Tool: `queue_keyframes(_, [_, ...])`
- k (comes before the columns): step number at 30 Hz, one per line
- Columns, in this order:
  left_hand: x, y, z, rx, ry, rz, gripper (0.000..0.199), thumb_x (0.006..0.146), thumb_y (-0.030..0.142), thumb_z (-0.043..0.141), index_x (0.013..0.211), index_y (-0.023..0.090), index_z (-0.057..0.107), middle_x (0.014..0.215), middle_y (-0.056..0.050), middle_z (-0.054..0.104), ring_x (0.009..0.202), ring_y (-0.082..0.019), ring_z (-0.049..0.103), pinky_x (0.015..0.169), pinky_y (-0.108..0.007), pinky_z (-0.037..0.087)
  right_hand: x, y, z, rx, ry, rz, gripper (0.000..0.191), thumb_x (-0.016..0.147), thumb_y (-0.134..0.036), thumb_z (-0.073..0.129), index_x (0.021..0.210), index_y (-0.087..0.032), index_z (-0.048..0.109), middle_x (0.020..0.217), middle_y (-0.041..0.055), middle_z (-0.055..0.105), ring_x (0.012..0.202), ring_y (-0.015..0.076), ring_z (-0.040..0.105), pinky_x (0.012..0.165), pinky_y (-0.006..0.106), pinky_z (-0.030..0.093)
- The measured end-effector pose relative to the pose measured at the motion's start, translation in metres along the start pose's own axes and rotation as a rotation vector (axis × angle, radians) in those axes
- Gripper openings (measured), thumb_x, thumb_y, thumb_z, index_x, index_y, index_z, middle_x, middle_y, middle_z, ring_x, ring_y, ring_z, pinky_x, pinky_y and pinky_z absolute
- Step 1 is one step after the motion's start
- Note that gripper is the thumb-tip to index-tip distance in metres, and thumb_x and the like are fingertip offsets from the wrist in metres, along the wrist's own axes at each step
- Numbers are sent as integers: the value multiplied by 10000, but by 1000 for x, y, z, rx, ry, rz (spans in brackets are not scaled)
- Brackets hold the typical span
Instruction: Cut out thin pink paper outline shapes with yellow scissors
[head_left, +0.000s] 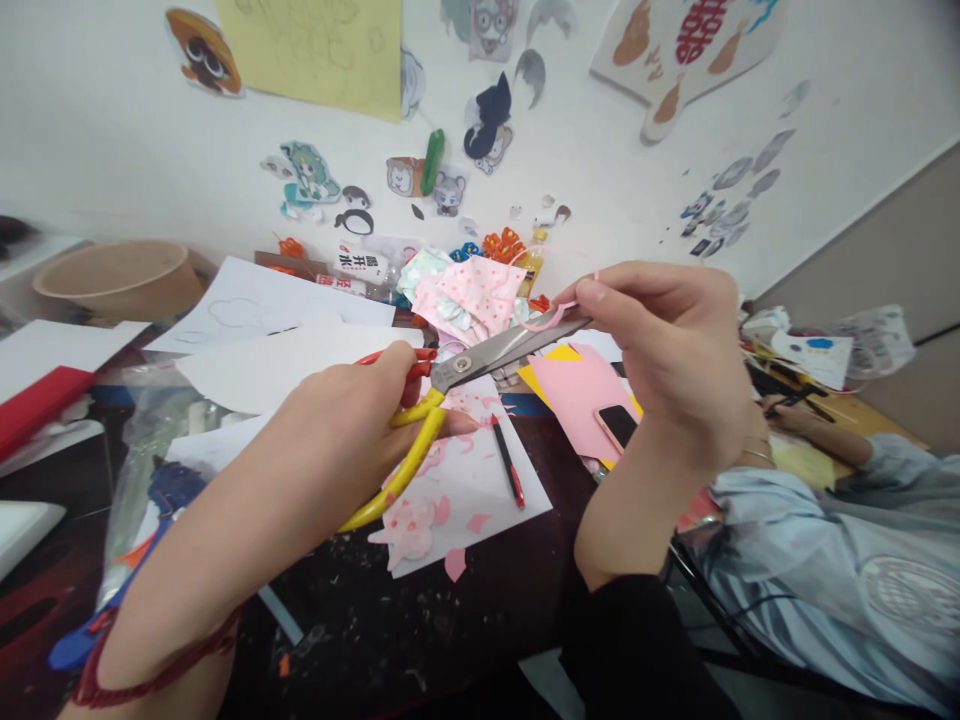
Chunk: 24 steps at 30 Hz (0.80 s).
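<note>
Scissors [463,363] take centre stage, red and yellow handles gripped in the left hand [352,410], fingers wrapped firmly around them! Their blades point up and away toward the right hand [667,340], standing slightly apart. And look at that right hand: thumb and fingers pinched together on a thin pink strip [551,320], which curves across the blades just short of the pinch. Whether those fingertips also touch the metal, I cannot tell.

Straight below the scissors lies a white sheet [517,500], carrying a red-and-black pen [508,462] and a pink paper cutout [411,530], with a loose pink scrap [455,563] just off its near edge. Beyond the blades, a heap of spotted pink material [487,290] rises near the wall. Below and left of the right-hand pinch, a phone [617,425] rests on pink paper [566,390]. Out to the right of that grip, another person's pale blue clothing [810,560] fills the corner!
</note>
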<state>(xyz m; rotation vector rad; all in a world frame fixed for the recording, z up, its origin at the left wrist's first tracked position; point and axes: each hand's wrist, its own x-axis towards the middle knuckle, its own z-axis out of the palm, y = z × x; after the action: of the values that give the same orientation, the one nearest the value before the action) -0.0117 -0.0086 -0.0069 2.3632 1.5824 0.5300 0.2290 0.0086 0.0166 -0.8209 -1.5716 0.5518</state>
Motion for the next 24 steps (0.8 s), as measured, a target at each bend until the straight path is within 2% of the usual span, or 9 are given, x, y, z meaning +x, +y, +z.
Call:
queue_keyframes(7, [1,7,-3,34,-38,-37,335,872,468,521,741,260,293,575,14,503,445,-143,347,488,-296,245,-2,-1,-2,-18,23,12,110,870,-210,733,810,-228,823,764,-5,795,670,147,732,656,292,627])
queue_keyframes(14, [-1,5,-4,17,-52,-39,304,864,483,484,747,263,311,610,-14,546,473,-157,392,489,-303,268,-2,-2,0,-29,47,3,108,856,-178,743,822,-241,823,797,-19,795,667,121,720,655,265,624])
queue_keyframes(24, [0,7,-5,41,-75,-63,295,868,485,467,751,260,315,617,-16,570,483,-160,403,498,-311,278,-4,-3,0,-48,54,7,130,857,-168,738,802,-249,822,776,-16,789,688,141,723,672,285,625])
